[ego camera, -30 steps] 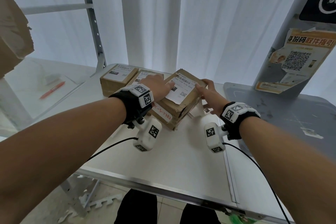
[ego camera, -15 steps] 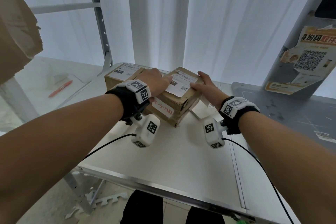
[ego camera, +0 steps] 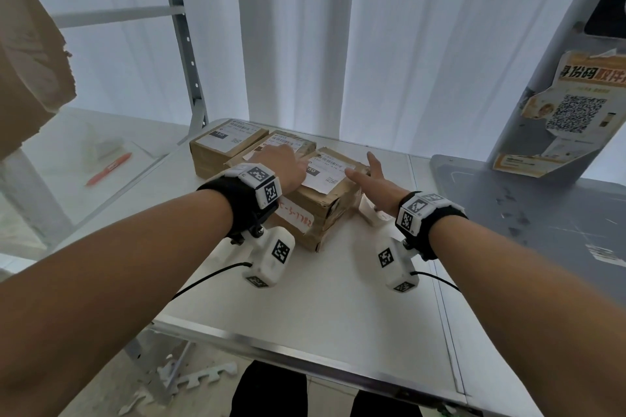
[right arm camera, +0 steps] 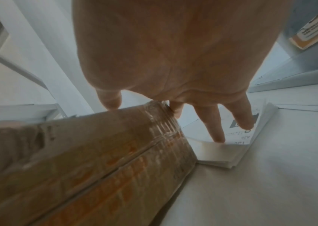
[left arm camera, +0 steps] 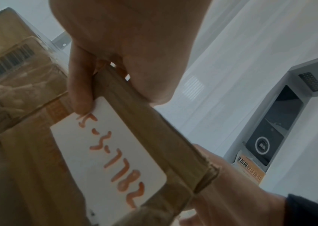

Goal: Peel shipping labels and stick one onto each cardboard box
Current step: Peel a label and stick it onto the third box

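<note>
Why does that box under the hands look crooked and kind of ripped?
The nearest cardboard box sits turned at an angle to the two boxes behind it, and its near corner is torn and crumpled. Its shipping label also lies slightly askew on top. The left hand holds it; the right hand is open.

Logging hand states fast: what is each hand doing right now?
Left hand: grips the nearest box at its top edge.
Right hand: open, fingers reaching to the label stack.
</note>
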